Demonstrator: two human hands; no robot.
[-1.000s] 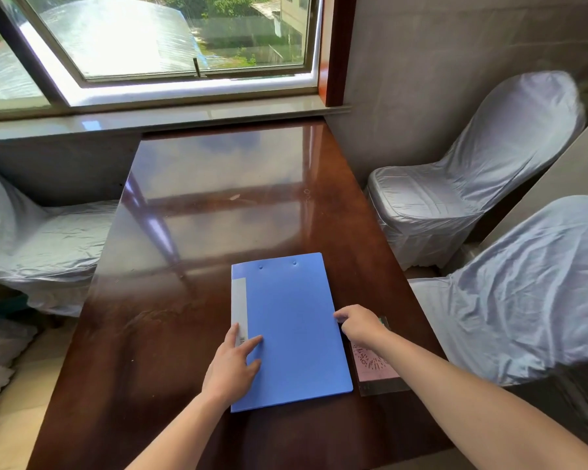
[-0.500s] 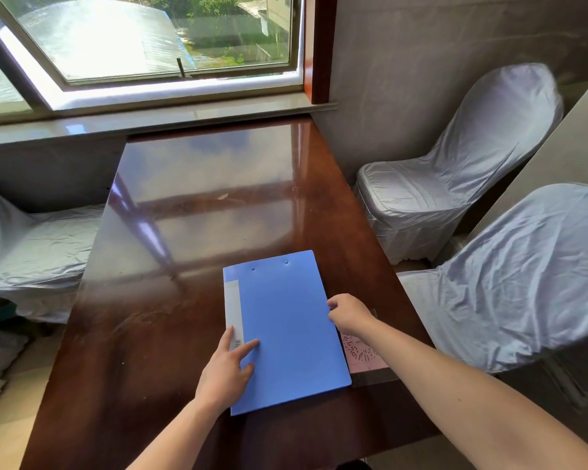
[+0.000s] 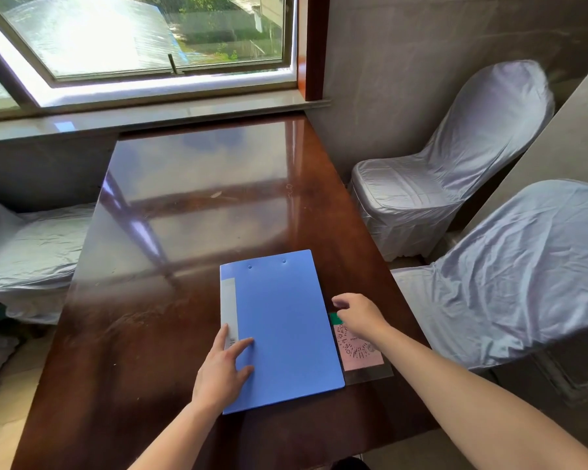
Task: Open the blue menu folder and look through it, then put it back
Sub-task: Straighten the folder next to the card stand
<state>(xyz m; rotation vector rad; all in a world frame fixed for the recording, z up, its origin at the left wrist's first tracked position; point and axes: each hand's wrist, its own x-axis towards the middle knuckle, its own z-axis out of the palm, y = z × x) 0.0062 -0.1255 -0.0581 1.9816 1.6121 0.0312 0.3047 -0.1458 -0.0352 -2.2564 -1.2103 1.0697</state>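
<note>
Seen from above by a head-worn camera, two bare forearms reach forward over a glossy dark wooden table [image 3: 143,334]. The left hand [image 3: 223,371] lies flat, fingers spread and gripping nothing, on the near left corner of the blue menu folder [image 3: 279,327], its fingertips beside the pale label strip [image 3: 229,308] that runs along the spine. The folder lies closed and flat on the near half of the table, towards the right edge. The right hand [image 3: 358,313] hangs just beside the folder's right edge with its fingers loosely curled and apart; it seems to hold nothing, though whether a fingertip touches the cover is hard to tell. Under that hand lies a pink card [image 3: 360,351] in a clear sleeve (printed with a round pattern), partly tucked beneath the folder. Further off, two chairs draped in silvery fabric [image 3: 455,164] stand at the right, another covered seat [image 3: 31,249] at the left, and a bright window [image 3: 133,35] at the far end.
</note>
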